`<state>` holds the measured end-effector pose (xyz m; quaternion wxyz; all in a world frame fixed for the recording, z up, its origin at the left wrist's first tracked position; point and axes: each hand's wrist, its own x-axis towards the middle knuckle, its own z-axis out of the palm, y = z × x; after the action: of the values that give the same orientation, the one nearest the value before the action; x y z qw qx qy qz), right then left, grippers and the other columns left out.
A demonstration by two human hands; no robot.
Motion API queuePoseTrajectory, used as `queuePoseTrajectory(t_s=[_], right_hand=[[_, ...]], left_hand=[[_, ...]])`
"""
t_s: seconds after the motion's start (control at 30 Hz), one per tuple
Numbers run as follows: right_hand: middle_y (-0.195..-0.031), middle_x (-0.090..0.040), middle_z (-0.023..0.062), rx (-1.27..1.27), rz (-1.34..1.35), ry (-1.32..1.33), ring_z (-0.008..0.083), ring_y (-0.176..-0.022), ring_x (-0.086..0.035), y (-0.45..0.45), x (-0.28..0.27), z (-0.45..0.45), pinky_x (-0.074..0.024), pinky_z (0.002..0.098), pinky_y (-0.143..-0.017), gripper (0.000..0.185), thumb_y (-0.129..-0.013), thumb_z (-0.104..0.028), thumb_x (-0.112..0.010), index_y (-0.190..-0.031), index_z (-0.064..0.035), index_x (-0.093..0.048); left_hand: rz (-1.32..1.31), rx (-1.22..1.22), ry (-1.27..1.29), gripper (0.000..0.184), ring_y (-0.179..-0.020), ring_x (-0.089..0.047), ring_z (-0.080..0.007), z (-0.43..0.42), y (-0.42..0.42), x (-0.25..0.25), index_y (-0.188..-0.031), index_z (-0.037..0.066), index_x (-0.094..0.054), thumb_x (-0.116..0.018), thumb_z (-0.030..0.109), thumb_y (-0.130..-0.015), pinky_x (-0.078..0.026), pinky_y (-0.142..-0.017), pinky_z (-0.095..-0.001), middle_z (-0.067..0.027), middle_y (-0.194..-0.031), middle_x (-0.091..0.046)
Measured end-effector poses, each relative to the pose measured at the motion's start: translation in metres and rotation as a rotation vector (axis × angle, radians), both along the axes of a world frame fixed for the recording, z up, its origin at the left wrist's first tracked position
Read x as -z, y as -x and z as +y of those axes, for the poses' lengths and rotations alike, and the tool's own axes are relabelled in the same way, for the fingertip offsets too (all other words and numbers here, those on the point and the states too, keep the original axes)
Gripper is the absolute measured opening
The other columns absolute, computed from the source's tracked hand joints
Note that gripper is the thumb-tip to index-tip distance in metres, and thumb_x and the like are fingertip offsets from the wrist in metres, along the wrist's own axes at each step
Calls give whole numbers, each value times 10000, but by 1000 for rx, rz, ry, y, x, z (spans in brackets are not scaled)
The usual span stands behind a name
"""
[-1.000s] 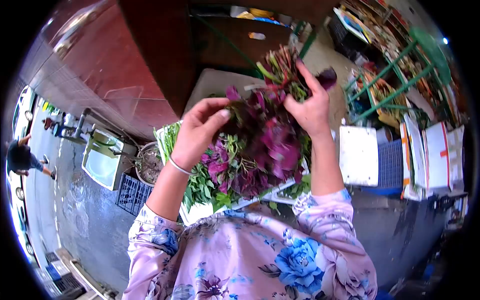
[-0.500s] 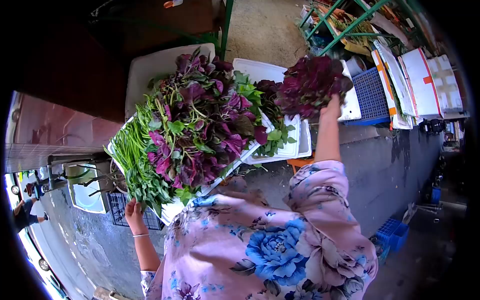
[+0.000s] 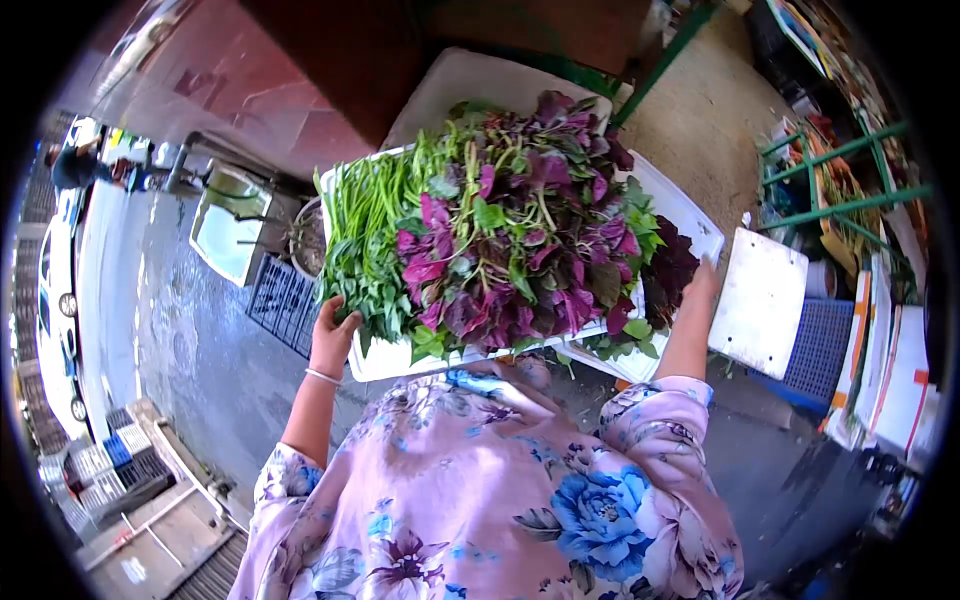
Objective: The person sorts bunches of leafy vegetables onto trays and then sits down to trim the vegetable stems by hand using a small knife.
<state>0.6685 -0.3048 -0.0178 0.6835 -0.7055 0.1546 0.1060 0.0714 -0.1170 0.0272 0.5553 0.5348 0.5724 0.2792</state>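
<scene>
A large heap of purple-red leafy greens (image 3: 540, 230) lies on a white foam tray (image 3: 375, 364), with long-stemmed green vegetables (image 3: 385, 205) along its left side. My left hand (image 3: 332, 335) is at the tray's lower left corner, beside the green leaves, thumb and fingers apart and nothing between them. On the right, my right hand (image 3: 702, 285) is next to a smaller dark purple bunch (image 3: 670, 262) that lies on a second white tray (image 3: 688, 198). Its fingers are partly hidden against the leaves, so its grip is unclear.
A white board (image 3: 760, 297) and a blue crate (image 3: 815, 345) stand at the right, near green metal racks (image 3: 850, 205). To the left are a white basin (image 3: 232, 222), a dark crate (image 3: 292, 300) and a round pot (image 3: 308, 235). A person (image 3: 75, 168) is far left.
My right hand has brought the purple bunch down from the raised position onto the right-hand tray. My left hand stays near the tray's lower left corner. The view has shifted.
</scene>
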Motion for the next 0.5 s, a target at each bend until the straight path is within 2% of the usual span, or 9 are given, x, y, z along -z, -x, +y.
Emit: queuePoseTrajectory(t_s=[0.07,0.1,0.17,0.23,0.27,0.33,0.4,0.43,0.5], right_hand=[[-936,-583,112,-261,-358,-107,173,-739,-584,28,-62,55,-471,296,-646,407,-760,-169,-589,-1109,11,-482],[-911,-596,109,-413,-405,-59,146,-742,-587,82,-122,85,-448,241,-591,386,-771,-160,-574,-1110,-4,-475],[-852,-614,89,-832,-470,-104,148,-717,-604,158,-176,132,-436,222,-562,349,-786,-175,-568,-1094,-28,-492],[-790,-619,72,-1128,-482,46,106,-622,-590,236,-191,173,-432,185,-513,285,-784,-182,-579,-1035,-54,-544],[-829,-621,115,-1302,-612,318,172,-710,-610,255,-170,196,-472,260,-606,391,-785,-328,-566,-1073,-67,-528],[-914,-605,167,-1383,-863,960,252,-844,-597,323,-176,215,-461,357,-734,609,-760,-511,-510,-1168,-62,-455],[-993,-575,196,-1511,-821,1280,297,-948,-555,348,-154,235,-415,413,-814,785,-722,-622,-452,-1265,-68,-333],[-1012,-572,177,-1493,-887,1364,288,-930,-563,355,-140,240,-420,407,-804,811,-719,-536,-511,-1313,-67,-219],[-1011,-573,173,-1482,-844,1356,290,-926,-564,359,-132,247,-418,402,-807,807,-703,-497,-531,-1312,-75,-211]], left_hand=[[-12,-27,-38,412,-676,-474,-62,-3,3,-3,-1108,-3,-428,-619,78,-752,-397,-584,-185,-11,-806,-519],[-17,-39,-46,415,-684,-481,-65,-3,6,1,-1108,-4,-427,-619,81,-751,-401,-590,-187,-17,-814,-526],[-32,-57,-56,420,-710,-502,-75,-4,14,6,-1111,-8,-424,-617,84,-749,-414,-609,-195,-41,-848,-546],[-72,-68,-66,416,-729,-509,-85,-2,26,20,-1110,-11,-426,-614,86,-751,-419,-629,-203,-48,-855,-551],[-104,-70,-85,412,-747,-517,-95,-1,31,25,-1108,-13,-427,-611,88,-754,-424,-650,-211,-55,-861,-556],[-127,-91,-53,408,-756,-519,-99,-1,38,19,-1108,-14,-427,-608,85,-756,-424,-659,-212,-57,-867,-558],[-148,-111,-22,404,-765,-522,-103,-2,46,18,-1108,-15,-428,-605,82,-758,-423,-669,-214,-59,-874,-559],[-161,-105,-13,405,-766,-522,-102,-1,51,19,-1110,-15,-426,-603,81,-759,-423,-670,-213,-59,-878,-559],[-239,-103,-2,412,-757,-519,-98,0,58,21,-1118,-13,-423,-604,80,-759,-421,-662,-211,-55,-876,-558]])
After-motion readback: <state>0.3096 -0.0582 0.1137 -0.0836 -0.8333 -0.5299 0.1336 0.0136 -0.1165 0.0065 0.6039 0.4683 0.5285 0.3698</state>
